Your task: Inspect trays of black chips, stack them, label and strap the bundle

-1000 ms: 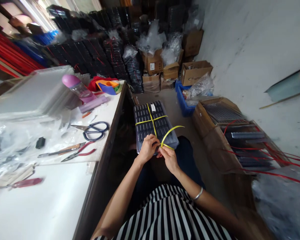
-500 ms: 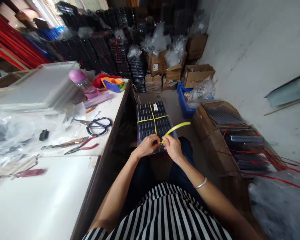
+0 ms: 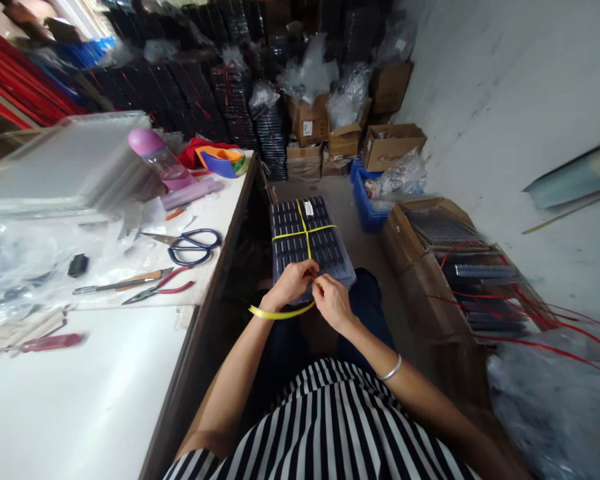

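Note:
A clear tray stack (image 3: 349,268) with rows of black pieces stands in front of my knees. Yellow strap (image 3: 307,233) crosses over its top. At the near edge, my left hand (image 3: 295,281) is closed on the strap, with its fingertips pinched together. Close beside it on the right, my right hand (image 3: 333,301) also pinches the strap. The strap's loose end (image 3: 275,315) curves out to the left, by my left wrist. The fingers hide the spot where the strap parts meet.
On the bench at left lie scissors (image 3: 193,247), pliers (image 3: 160,289), a screwdriver (image 3: 53,343) and a pink-capped bottle (image 3: 163,160). A blue crate (image 3: 373,212) and an open carton (image 3: 400,233) stand at right. Wrapped black stacks (image 3: 271,140) stand behind.
The strap's loose end has swung from the right of my hands to the left. Both hands have moved slightly up and stay closed. The whole view has shifted a little.

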The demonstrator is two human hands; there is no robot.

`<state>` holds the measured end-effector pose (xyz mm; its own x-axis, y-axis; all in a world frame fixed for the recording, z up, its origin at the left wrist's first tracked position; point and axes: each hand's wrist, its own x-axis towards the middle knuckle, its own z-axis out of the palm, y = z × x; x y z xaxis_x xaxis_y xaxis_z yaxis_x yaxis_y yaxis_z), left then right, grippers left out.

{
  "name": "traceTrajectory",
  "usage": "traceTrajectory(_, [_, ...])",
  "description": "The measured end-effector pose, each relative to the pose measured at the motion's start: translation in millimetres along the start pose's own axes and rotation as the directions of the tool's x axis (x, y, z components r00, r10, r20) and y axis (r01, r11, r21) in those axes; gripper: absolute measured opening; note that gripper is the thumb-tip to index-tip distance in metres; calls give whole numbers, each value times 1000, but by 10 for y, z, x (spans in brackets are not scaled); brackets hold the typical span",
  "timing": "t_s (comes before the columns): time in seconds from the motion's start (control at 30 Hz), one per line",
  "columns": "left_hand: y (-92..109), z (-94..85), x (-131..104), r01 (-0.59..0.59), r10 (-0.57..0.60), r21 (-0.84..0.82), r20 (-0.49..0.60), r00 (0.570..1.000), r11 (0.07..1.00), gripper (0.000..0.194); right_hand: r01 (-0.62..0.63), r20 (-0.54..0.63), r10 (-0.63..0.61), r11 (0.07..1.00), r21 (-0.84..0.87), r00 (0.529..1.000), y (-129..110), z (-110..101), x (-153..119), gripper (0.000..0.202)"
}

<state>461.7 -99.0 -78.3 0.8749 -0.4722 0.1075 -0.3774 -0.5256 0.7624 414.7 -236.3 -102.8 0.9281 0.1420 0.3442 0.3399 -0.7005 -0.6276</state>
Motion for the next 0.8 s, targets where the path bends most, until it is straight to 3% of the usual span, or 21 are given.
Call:
traceTrajectory(0.1, [10,-32,6,10,-10,8,18,1000,1000,24,4,-76,1,998,64,997,20,-23,-46,22])
traceTrajectory(0.23, [-3,-53,44,46,-46,-7,41,998,999,17,60,-164,-43,994,96,986,160,-221,-239,35])
traceTrajectory(0.33, [-20,-50,80,63,-61,-27,57,997,998,15,205,-87,-198,975,85,976,299,-311,-332,33])
traceTrajectory(0.5, [-9,-49,90,60,-59,-20,41,997,998,15,348,90,-361,928,132,928,385,-208,-222,25])
traceTrajectory(0.6, [25,-54,58,32,-32,-6,12,999,999,17,289,56,-298,949,129,953,320,-150,-131,26])
traceTrajectory(0.7, [55,-22,-4,-1,1,7,-35,999,1000,18,115,-37,-112,989,95,993,222,-108,-85,28])
traceTrajectory(0.8, [54,60,-93,-3,5,14,-122,993,1000,17,-76,-78,85,991,111,993,151,-26,-49,26])
